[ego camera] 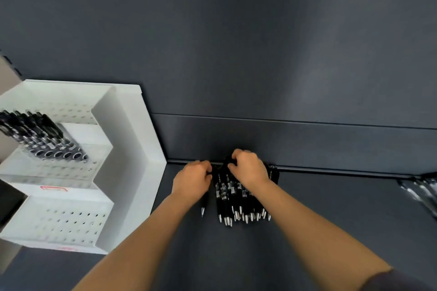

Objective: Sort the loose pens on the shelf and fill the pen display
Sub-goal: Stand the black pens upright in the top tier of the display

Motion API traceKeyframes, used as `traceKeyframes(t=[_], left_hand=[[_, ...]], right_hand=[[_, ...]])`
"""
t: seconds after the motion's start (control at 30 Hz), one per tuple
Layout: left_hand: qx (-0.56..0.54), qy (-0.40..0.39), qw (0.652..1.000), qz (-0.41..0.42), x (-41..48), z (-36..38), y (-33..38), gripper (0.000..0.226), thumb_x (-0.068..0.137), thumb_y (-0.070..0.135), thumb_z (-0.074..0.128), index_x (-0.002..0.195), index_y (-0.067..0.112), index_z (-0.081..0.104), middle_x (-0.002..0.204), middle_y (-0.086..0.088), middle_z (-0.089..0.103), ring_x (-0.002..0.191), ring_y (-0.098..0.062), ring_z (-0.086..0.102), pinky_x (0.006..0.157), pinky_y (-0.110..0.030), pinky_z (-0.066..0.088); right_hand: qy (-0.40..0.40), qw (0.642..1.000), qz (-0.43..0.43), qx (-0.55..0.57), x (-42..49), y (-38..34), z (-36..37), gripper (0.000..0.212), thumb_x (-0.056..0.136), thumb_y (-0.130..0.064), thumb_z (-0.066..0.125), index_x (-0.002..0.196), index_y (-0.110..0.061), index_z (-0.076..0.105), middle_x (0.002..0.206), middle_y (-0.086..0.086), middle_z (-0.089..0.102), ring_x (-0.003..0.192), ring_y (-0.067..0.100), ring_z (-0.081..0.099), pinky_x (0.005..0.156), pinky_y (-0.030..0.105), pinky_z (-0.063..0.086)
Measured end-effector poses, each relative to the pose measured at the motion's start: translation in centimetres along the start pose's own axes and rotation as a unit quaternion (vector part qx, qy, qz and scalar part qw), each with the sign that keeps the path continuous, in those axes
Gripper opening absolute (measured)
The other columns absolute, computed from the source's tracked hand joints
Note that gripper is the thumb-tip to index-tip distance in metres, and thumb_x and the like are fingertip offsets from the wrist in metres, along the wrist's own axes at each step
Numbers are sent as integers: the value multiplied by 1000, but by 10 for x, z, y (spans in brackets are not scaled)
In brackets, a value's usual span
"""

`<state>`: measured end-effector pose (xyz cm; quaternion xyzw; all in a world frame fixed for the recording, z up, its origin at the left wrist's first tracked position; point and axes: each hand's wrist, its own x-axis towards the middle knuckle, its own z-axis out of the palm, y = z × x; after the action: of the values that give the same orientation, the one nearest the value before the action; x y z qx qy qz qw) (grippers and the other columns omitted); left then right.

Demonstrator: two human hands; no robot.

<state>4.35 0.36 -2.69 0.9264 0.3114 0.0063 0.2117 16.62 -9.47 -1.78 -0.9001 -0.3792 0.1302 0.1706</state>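
A heap of black pens [236,198] with silver tips lies on the dark shelf [331,220], tips toward me. My right hand [248,169] curls over the far end of the heap and grips several pens. My left hand [192,181] is beside it on the left, fingers curled round a single black pen [203,208] whose tip sticks out below the hand. The white stepped pen display [127,172] with rows of holes stands at the left; several black pens [45,139] stand in its upper tier.
The shelf's dark back wall [283,142] rises just behind the heap. More pens in clear wrapping [423,189] lie at the far right edge. The display's lower tiers [71,224] show bare holes.
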Motion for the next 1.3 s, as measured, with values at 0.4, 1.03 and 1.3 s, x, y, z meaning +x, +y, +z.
traceKeyframes(t=[0.4, 1.03, 1.3], left_hand=[[-40, -49, 993, -103, 22, 27, 2, 40, 90, 21, 54, 124, 8, 39, 126, -15, 49, 114, -35, 53, 86, -42, 45], [-126, -25, 985, -116, 10, 16, -8, 26, 80, 4, 55, 104, 12, 48, 90, -9, 57, 81, -27, 55, 66, -29, 41], [-233, 56, 969, -62, -8, -29, 10, 40, 81, -2, 56, 119, 12, 59, 100, -6, 64, 91, -21, 60, 78, -20, 42]], right_hand=[[-23, 995, -1, -100, 9, -18, 15, 22, 90, -20, 54, 109, -9, 53, 110, 11, 63, 103, 34, 61, 67, 34, 40], [-71, 965, 41, 248, 10, -8, -9, 17, 95, -23, 54, 96, -11, 65, 88, 0, 62, 60, 12, 57, 62, 25, 50], [-10, 931, 39, 363, -1, -24, -35, 19, 89, -11, 61, 73, -21, 63, 73, -5, 62, 55, 10, 57, 38, 8, 33]])
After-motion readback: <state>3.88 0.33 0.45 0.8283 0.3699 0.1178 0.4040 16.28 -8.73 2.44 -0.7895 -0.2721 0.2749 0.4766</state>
